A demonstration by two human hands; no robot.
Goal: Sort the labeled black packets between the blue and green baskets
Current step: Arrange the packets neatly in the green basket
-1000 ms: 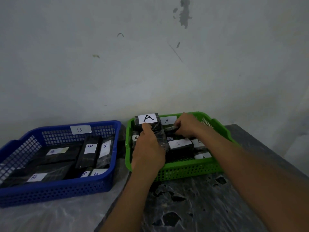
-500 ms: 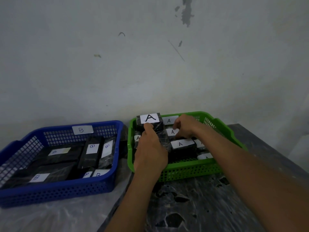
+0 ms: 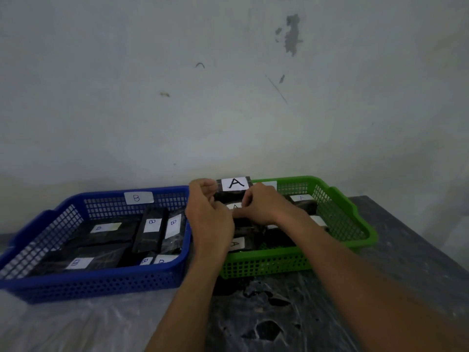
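Observation:
A black packet with a large white "A" label [image 3: 234,184] stands upright at the back left corner of the green basket [image 3: 355,214]. My left hand [image 3: 209,217] curls its fingers at the packet's left edge. My right hand [image 3: 262,204] grips the packet's front just below the label. Other "A" packets [image 3: 302,199] lie in the green basket, partly hidden by my arms. The blue basket [image 3: 101,283] to the left carries a "B" tag and holds several "B" packets [image 3: 151,229].
Both baskets sit side by side against a pale wall [image 3: 228,97]. The table [image 3: 406,250] is dark marbled stone, with crinkled clear plastic film [image 3: 76,323] over its near left part.
My right hand moved left from the packets inside the green basket onto the big "A" packet. My left hand shifted from under the packet to its left edge.

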